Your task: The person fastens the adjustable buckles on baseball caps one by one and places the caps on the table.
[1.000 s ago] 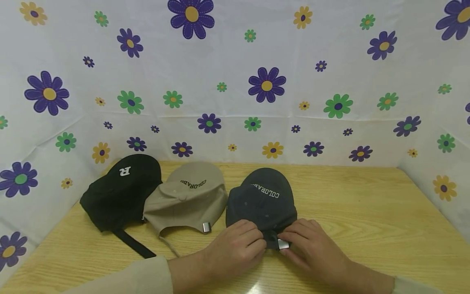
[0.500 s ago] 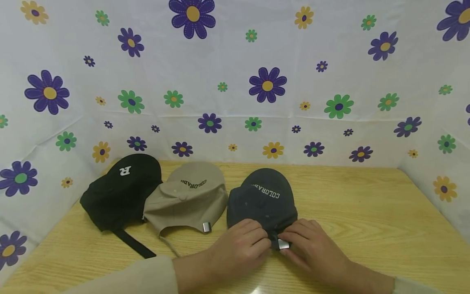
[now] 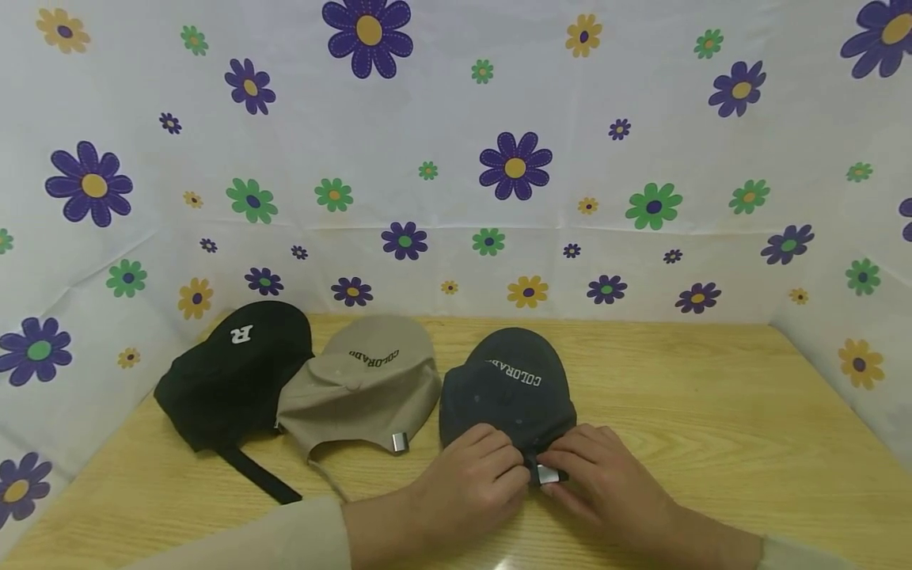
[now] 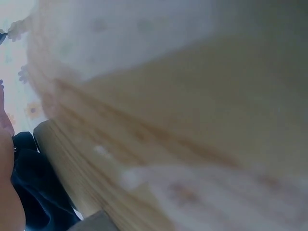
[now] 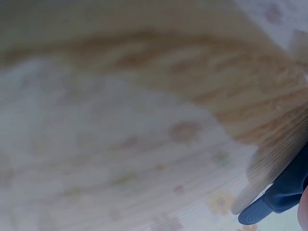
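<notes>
A dark navy cap with white COLORADO lettering lies at the table's middle, its back strap toward me. My left hand pinches that strap with curled fingers, left of its metal buckle. From the other side my right hand holds the buckle end between thumb and fingers. The left fingertips and part of the strap are hidden behind the left hand. In the left wrist view, dark blue cloth shows by the hand at the left edge. The right wrist view catches the navy cap at its lower right corner.
Left of the navy cap lies a beige cap with dark COLORADO lettering and a metal buckle. A black cap with a white R sits farther left, its strap trailing forward. A white flowered cloth hangs behind the wooden table.
My left hand has slid a little to the right along the strap, closer to the buckle. My right hand and the caps have stayed nearly in place.
</notes>
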`<state>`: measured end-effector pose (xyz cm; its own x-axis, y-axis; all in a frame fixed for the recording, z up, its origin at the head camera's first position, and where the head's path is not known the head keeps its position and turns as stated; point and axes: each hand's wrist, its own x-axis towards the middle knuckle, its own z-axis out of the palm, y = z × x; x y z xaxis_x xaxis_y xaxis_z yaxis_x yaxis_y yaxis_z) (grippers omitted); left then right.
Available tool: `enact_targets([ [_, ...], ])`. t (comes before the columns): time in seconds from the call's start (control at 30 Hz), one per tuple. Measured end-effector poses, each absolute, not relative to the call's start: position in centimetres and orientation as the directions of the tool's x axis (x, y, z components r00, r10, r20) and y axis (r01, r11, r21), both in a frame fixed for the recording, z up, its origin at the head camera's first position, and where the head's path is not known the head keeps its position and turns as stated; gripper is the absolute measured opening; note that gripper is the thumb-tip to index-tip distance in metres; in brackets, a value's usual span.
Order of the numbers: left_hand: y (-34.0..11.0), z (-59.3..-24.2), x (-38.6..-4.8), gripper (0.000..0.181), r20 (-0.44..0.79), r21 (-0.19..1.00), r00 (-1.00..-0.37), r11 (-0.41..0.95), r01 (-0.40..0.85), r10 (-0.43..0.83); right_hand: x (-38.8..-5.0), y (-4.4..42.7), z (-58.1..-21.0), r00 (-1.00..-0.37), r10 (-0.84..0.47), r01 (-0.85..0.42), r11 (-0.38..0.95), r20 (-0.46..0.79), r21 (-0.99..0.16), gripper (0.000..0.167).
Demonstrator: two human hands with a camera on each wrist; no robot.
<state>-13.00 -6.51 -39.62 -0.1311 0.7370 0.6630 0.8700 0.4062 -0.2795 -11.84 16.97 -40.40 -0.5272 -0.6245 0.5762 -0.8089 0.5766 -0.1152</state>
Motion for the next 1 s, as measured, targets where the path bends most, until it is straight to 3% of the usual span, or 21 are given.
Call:
enact_targets([
  [0.37,-6.80,-39.85,-12.94,0.019,0.647,-0.348,-0.115,0.427,0.835,0.754,-11.94,16.77,-40.55,-0.485,-0.632,-0.835,0.541,0.605,-0.104,0.025],
  [0.57,-7.10,-39.78,-12.94,0.021,0.631,-0.362,-0.110,0.417,0.834,0.768,-11.73,16.80,-40.43,-0.551,-0.626,-0.793,0.598,0.552,-0.114,0.035],
  [1.0,-7.01,-39.79,-13.04,0.020,0.654,-0.336,-0.106,0.413,0.846,0.749,-11.59,16.99,-40.38,-0.605,-0.604,-0.756,0.641,0.519,-0.136,0.014],
])
